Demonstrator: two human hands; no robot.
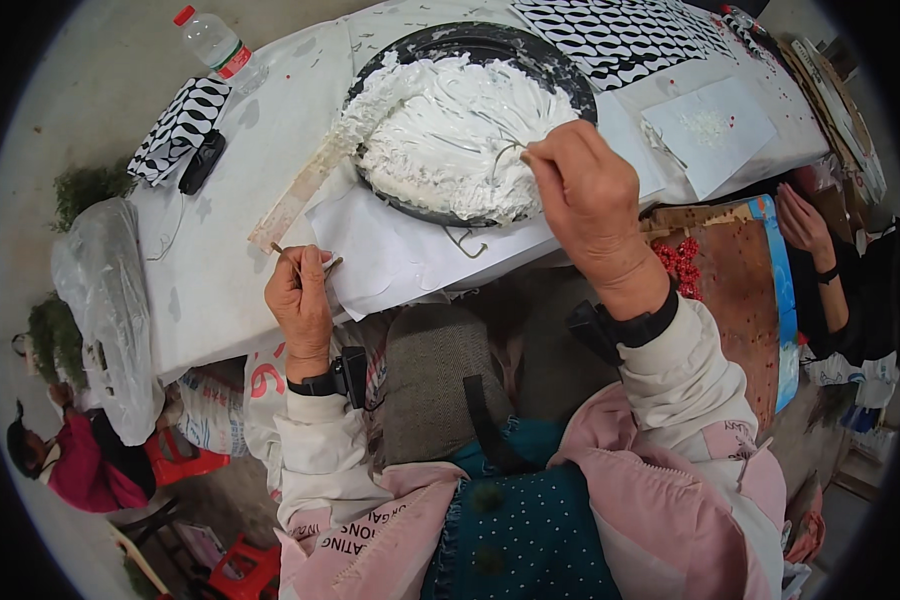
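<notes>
A round black basin (425, 48) on the table holds a mound of thick white paste (440, 130). My right hand (588, 190) is over the paste's right side, its fingers closed in a pinch on a thin curved greenish stem (500, 158) whose lower part touches the paste. To the left of the basin, my left hand (300, 295) is closed around thin brownish stems (278, 247); part of them is hidden by the fingers. Beside it, a flat paste-smeared strip (295, 195) leans toward the basin's rim. Another bent green stem (467, 243) lies on white paper (400, 265) below the basin.
At the table's far left stand a red-capped bottle (213, 45), a patterned box (180, 130) and a black object (203, 163). Red berries (678, 265) lie on an open cardboard box (735, 310) at right, near another person's hand (803, 220). A plastic bag (105, 300) hangs at left.
</notes>
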